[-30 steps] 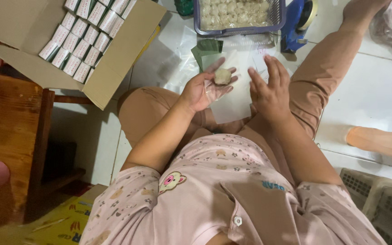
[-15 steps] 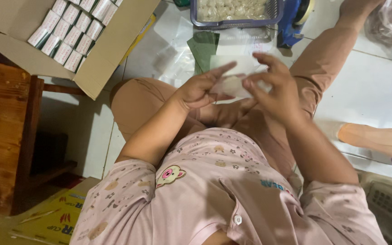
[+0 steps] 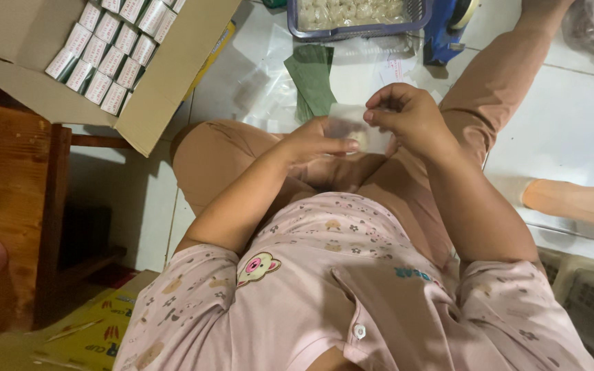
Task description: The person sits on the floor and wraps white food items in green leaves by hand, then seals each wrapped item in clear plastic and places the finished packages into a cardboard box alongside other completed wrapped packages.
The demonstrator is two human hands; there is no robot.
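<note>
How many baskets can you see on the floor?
2. A blue basket of pale round pieces lies ahead of the knees; a beige basket sits at the lower right edge. Others may be out of frame.
</note>
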